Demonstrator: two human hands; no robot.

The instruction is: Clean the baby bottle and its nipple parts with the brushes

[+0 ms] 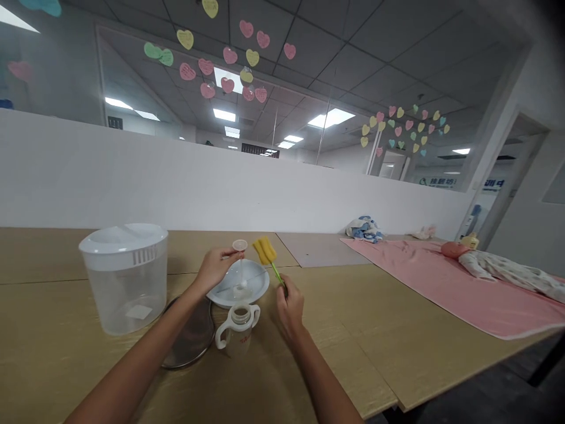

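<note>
My left hand [216, 268] pinches a small translucent bottle cap [239, 245] above a white bowl [263, 282]. A thin straw-like tube with a white end piece [242, 284] hangs below the cap, toward the bowl. In my right hand [290, 303] is a bottle brush [265, 251] with a yellow sponge head and a green handle, its fingers closed round the handle. The sponge is tilted up, just right of the cap and apart from it. A two-handled baby bottle [241, 330] stands uncapped in front of the bowl, between my forearms.
A clear bin with a white lid [126, 277] stands at the left. A dark round tray [192, 335] lies partly under my left forearm. At the right, a pink cloth [424, 274] bears a clothed doll [498, 268]. A blue-and-white cloth [364, 228] lies bunched by the wall.
</note>
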